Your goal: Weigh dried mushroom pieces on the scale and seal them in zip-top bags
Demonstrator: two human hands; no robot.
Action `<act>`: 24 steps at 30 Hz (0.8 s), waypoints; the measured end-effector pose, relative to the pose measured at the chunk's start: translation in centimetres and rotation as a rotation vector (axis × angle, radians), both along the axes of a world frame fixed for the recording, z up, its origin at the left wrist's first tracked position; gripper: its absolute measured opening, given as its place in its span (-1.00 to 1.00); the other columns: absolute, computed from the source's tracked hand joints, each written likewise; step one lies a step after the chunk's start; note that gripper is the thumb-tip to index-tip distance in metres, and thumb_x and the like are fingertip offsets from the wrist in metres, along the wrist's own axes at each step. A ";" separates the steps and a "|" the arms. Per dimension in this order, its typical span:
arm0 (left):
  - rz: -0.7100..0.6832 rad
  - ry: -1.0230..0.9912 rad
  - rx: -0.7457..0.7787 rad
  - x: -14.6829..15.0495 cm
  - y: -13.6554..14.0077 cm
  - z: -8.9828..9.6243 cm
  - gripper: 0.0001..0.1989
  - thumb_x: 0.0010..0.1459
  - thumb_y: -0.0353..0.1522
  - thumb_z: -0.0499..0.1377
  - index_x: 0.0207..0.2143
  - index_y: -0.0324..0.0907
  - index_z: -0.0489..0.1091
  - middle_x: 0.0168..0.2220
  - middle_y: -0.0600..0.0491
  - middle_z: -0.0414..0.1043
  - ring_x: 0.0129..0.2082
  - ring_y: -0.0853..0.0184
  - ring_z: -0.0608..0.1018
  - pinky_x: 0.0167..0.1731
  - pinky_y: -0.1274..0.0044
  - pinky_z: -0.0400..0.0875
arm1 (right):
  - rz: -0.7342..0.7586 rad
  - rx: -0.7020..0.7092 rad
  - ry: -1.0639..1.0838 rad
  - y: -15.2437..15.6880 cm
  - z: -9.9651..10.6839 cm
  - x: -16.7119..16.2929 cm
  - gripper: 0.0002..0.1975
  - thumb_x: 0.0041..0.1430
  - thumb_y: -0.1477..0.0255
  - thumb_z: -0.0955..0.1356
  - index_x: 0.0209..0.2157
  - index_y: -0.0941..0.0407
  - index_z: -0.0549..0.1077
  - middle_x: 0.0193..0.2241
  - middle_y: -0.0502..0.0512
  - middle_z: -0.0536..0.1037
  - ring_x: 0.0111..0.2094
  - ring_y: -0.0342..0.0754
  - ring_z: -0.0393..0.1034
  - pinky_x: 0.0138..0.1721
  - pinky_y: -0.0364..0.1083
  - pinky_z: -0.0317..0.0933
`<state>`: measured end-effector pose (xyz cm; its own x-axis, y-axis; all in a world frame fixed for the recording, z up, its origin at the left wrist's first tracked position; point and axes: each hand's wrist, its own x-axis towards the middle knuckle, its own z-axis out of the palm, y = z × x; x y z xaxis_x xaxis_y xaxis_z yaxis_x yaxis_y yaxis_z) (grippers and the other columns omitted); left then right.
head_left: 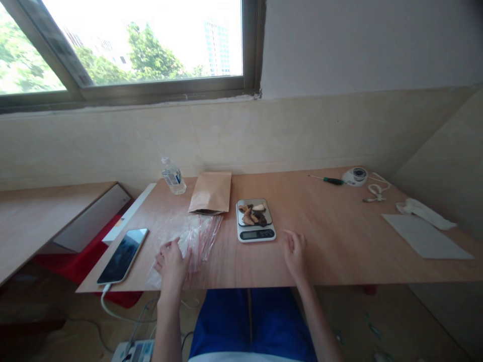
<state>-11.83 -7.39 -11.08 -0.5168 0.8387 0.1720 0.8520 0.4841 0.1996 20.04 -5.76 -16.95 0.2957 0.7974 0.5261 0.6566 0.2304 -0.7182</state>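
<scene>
Nothing legible from where I sit. The water bottle [173, 176] carries a blue and white label, print too small to make out. The display of the kitchen scale [255, 219] is a dark strip; I can read no digits on it. The phone [123, 255] screen is dark, showing only reflections.

Bench [339, 236]: wood veneer, matt, smooth, light grain. Zip bags [196, 239] under left hand [171, 261]: clear thin plastic, glossy, crinkled, red seal strips. Pouch [211, 192]: brown kraft paper, matt. Scale [255, 221]: white plastic body, brushed metal pan, dark glossy display. Phone [124, 255]: glossy black glass. Bottle [173, 177]: clear plastic. Sheet [426, 236]: matt white paper
</scene>
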 end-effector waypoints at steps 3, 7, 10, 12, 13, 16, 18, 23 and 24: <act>0.054 -0.059 -0.014 -0.8 -1.0 0.4 -0.61 0.04 -0.26 0.10 -0.06 -0.18 0.36 -0.09 -0.21 0.32 -0.11 -0.01 0.41 -0.18 0.25 0.29 | 0.052 0.007 -0.035 -0.1 0.6 -0.4 -0.76 0.20 0.38 0.18 -0.22 0.07 0.44 -0.28 0.16 0.34 -0.19 0.06 0.26 -0.13 0.08 0.18; -0.054 -0.288 0.089 -1.8 -1.4 1.1 -0.75 0.07 -0.34 0.02 -0.26 -0.19 0.44 -0.40 -0.05 0.45 -0.36 0.20 0.50 -0.33 0.44 0.33 | 0.118 0.047 0.008 -0.7 2.0 -1.7 -0.79 0.20 0.41 0.19 -0.25 0.05 0.44 -0.26 0.15 0.37 -0.15 0.05 0.26 -0.10 0.08 0.17; -0.074 -0.276 0.286 -0.2 -1.7 3.3 -0.75 0.10 -0.27 0.03 -0.29 -0.14 0.46 -0.45 0.02 0.44 -0.46 0.26 0.48 -0.41 0.47 0.30 | 0.230 0.019 0.134 -1.9 4.1 -4.3 -0.80 0.23 0.40 0.18 -0.26 0.05 0.41 -0.27 0.13 0.41 -0.17 0.03 0.28 -0.17 0.03 0.20; -0.124 -0.305 0.443 2.2 -2.0 5.1 -0.73 0.10 -0.22 0.05 -0.24 -0.07 0.47 -0.44 0.08 0.43 -0.50 0.32 0.44 -0.43 0.50 0.29 | 0.392 -0.071 0.226 -3.0 6.0 -6.8 -0.80 0.25 0.37 0.17 -0.22 0.05 0.39 -0.27 0.10 0.43 -0.22 -0.01 0.32 -0.22 -0.02 0.22; -0.171 -0.343 0.514 3.6 -2.2 5.9 -0.72 0.11 -0.20 0.05 -0.21 -0.04 0.48 -0.43 0.09 0.41 -0.52 0.36 0.42 -0.43 0.51 0.30 | 0.482 -0.129 0.261 -3.5 6.9 -8.1 -0.79 0.25 0.35 0.18 -0.17 0.05 0.37 -0.26 0.09 0.43 -0.25 -0.03 0.33 -0.22 -0.04 0.23; -0.358 -0.634 0.583 7.7 -2.4 7.5 -0.68 0.12 -0.18 0.07 -0.11 -0.04 0.45 -0.38 0.09 0.41 -0.50 0.41 0.42 -0.48 0.58 0.32 | 0.709 -0.264 0.387 -4.4 9.3 -11.7 -0.71 0.23 0.28 0.21 -0.04 0.04 0.29 -0.24 0.07 0.44 -0.28 -0.06 0.36 -0.23 -0.07 0.27; -0.489 -0.854 0.557 9.7 -2.5 7.7 -0.67 0.15 -0.19 0.05 -0.09 -0.07 0.44 -0.26 0.04 0.42 -0.37 0.39 0.47 -0.43 0.60 0.37 | 0.763 -0.272 0.511 -4.4 10.1 -13.0 -0.66 0.23 0.25 0.20 0.00 0.05 0.26 -0.20 0.08 0.46 -0.24 -0.06 0.38 -0.22 -0.08 0.28; -0.678 -0.997 0.550 11.1 -2.5 6.8 -0.69 0.21 -0.29 -0.01 -0.03 -0.05 0.39 -0.12 0.00 0.38 -0.12 0.32 0.46 -0.18 0.52 0.40 | 0.656 -0.265 0.741 -3.6 10.2 -12.3 -0.58 0.23 0.17 0.17 0.01 0.09 0.33 -0.07 0.14 0.46 -0.02 0.02 0.33 -0.06 -0.05 0.24; -0.729 -0.969 0.543 11.0 -2.4 6.5 -0.68 0.21 -0.31 -0.01 -0.02 -0.03 0.37 -0.10 0.00 0.37 -0.10 0.31 0.44 -0.14 0.50 0.39 | 0.637 -0.284 0.764 -3.5 10.2 -11.8 -0.56 0.23 0.15 0.16 0.00 0.10 0.34 -0.05 0.14 0.46 0.00 0.03 0.31 -0.03 -0.04 0.23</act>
